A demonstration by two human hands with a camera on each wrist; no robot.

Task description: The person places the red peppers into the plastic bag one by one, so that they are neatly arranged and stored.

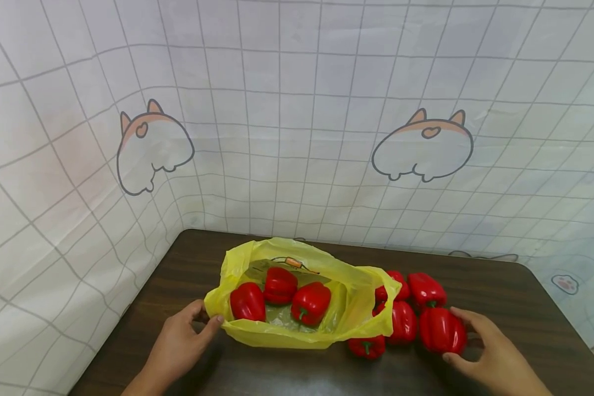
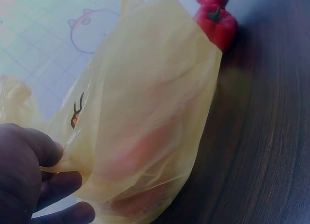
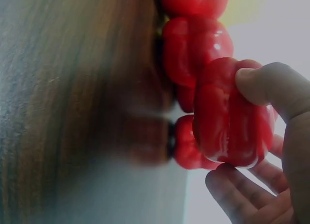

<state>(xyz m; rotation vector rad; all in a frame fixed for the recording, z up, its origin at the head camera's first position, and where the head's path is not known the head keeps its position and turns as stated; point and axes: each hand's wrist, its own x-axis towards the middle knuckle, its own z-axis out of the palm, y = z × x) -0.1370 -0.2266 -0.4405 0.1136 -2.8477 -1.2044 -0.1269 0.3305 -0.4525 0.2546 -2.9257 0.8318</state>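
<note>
A yellow plastic bag (image 1: 297, 340) lies with its mouth wide on the table, and three red bell peppers (image 1: 311, 303) show inside it. My left hand (image 1: 180, 341) pinches the bag's left edge between thumb and fingers; the left wrist view shows the thin plastic (image 2: 145, 88) held there. At the right, my right hand (image 1: 492, 352) grips a red bell pepper (image 1: 443, 330), thumb on the near side and fingers on the far side. In the right wrist view that pepper (image 3: 232, 117) appears raised off the table. Several more peppers (image 1: 402, 323) sit between it and the bag, partly hidden by the bag's right side.
The dark wooden table (image 1: 178, 275) has its back edge against a white gridded curtain (image 1: 297, 137) with cartoon animal prints. A thin dark cord-like thing (image 1: 495, 257) lies along the back right edge.
</note>
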